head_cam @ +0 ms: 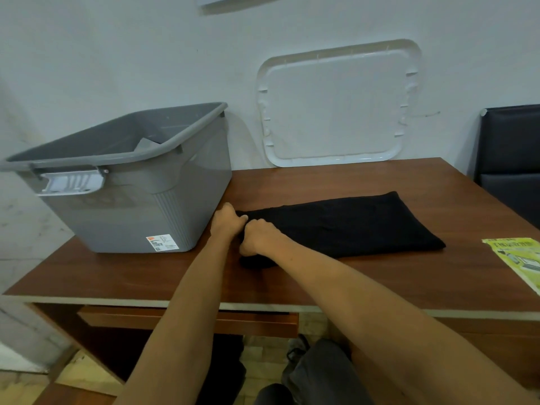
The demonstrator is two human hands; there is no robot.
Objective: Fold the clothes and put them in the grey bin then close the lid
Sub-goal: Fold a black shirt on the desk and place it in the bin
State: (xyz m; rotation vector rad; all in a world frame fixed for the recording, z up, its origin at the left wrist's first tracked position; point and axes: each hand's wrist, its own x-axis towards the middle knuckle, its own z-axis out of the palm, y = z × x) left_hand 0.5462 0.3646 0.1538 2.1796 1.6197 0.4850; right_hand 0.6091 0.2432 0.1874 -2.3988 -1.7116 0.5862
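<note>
Fingers curled, left hand (226,222) and right hand (258,238) are gripping one end of the cloth (350,226), knuckles touching; bin (131,206) is standing open beside them.

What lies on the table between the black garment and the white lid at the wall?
Nothing: between the black garment and the white lid the table is bare, as the head view shows.

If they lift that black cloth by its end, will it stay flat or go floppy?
Probably floppy: the black cloth lies flat on the table, bunching where the left hand and right hand grip its end. Lifted there, it would likely droop and may unfold. It seems light, unlikely to roll.
</note>
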